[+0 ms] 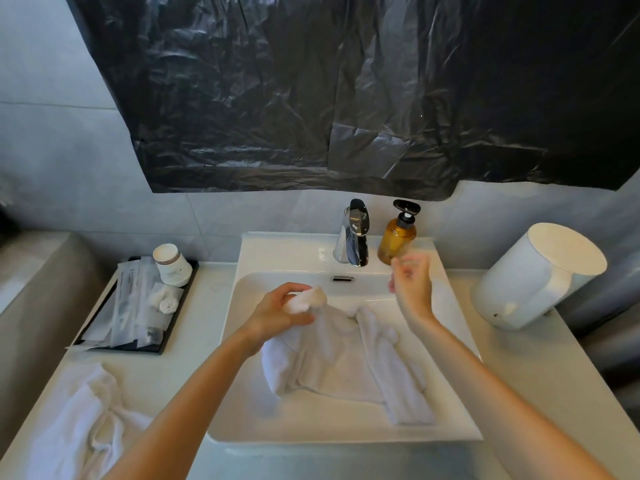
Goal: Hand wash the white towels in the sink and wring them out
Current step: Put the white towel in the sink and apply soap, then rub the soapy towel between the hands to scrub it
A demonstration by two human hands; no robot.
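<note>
A white towel lies crumpled in the white sink. My left hand grips a bunched corner of it, lifted a little above the basin's far left. My right hand hovers blurred above the sink's far right side, just in front of the amber soap bottle, with loosely curled fingers that hold nothing. A second white towel lies heaped on the counter at the near left.
A chrome tap stands behind the basin. A black tray with paper cups and wrapped packets sits on the left counter. A white cylindrical container lies on the right. Black plastic sheeting covers the wall above.
</note>
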